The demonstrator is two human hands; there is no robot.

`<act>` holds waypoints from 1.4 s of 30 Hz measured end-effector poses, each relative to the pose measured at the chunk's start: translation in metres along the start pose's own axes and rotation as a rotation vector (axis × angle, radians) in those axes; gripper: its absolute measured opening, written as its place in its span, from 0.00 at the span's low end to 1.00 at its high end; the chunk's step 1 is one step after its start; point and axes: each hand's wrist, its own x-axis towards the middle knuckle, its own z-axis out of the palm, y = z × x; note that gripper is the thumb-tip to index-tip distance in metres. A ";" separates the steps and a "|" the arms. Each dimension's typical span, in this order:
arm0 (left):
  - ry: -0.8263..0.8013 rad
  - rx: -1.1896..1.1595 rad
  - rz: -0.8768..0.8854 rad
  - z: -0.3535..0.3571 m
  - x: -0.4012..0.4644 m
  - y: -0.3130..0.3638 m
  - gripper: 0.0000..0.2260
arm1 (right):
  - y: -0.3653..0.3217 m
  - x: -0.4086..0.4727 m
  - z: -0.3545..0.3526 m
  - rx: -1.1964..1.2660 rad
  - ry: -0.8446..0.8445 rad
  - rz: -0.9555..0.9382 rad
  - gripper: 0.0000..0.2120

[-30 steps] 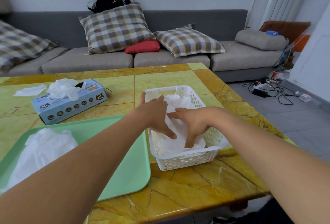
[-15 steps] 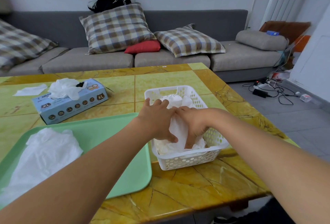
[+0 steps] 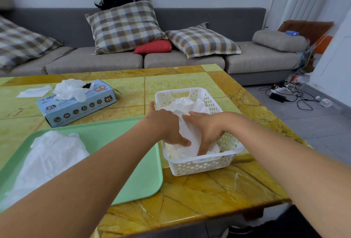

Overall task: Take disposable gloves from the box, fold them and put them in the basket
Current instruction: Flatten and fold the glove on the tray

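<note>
A person's two bare arms reach forward over a yellow and green marble-patterned table [image 3: 190,196]. Both hands are inside a white perforated plastic basket [image 3: 201,165] that stands near the table's right side. The left hand [image 3: 167,124] and the right hand [image 3: 207,129] lie on either side of a folded white disposable glove [image 3: 190,133], fingers pressing down and curled against it, holding it between them on top of a pile of other thin white gloves [image 3: 182,106] that fills the basket. Just left of the basket, touching or nearly touching it, lies a mint green plastic tray [image 3: 117,139] with a loose heap of crumpled white gloves [image 3: 47,154] on its left part. Behind the tray sits a light blue cardboard glove box marked XL [image 3: 79,105], with white gloves bunched out of its top opening. A flat white sheet [image 3: 34,91] lies on the table left of the box. Beyond the table stands a grey sofa [image 3: 171,61] with checked cushions
</note>
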 end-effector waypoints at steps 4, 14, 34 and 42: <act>0.086 -0.167 0.079 -0.008 -0.013 -0.011 0.35 | -0.003 -0.008 -0.017 0.065 0.040 -0.027 0.63; 0.405 -0.494 -0.143 0.055 -0.122 -0.169 0.16 | -0.181 -0.015 -0.010 0.330 0.401 -0.475 0.18; 0.096 -0.529 -0.374 0.145 -0.162 -0.248 0.51 | -0.283 0.053 0.041 0.494 0.361 -0.372 0.17; 0.143 -0.653 -0.352 0.152 -0.167 -0.257 0.59 | -0.264 0.047 0.021 0.689 0.495 -0.430 0.04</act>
